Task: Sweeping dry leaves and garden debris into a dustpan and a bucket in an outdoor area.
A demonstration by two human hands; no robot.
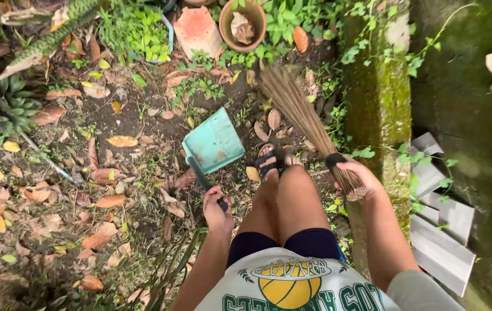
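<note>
Teal dustpan (214,141): light, stiff plastic by look; grip at dark handle. Pan rests tilted on leaf-strewn soil, just left of sandalled foot (269,160). Left hand (216,210) fingers clenched round handle end. Right hand (356,173) fingers grasping stick broom (296,109) at bound neck, right of foot; bristles springy, light.

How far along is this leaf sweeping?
Early, by the look of it. Done: nothing obvious, as the teal dustpan looks nearly empty. In hand: the left hand grips the dustpan handle and the right hand holds the stick broom. Left: dry leaves litter the soil all around.
</note>
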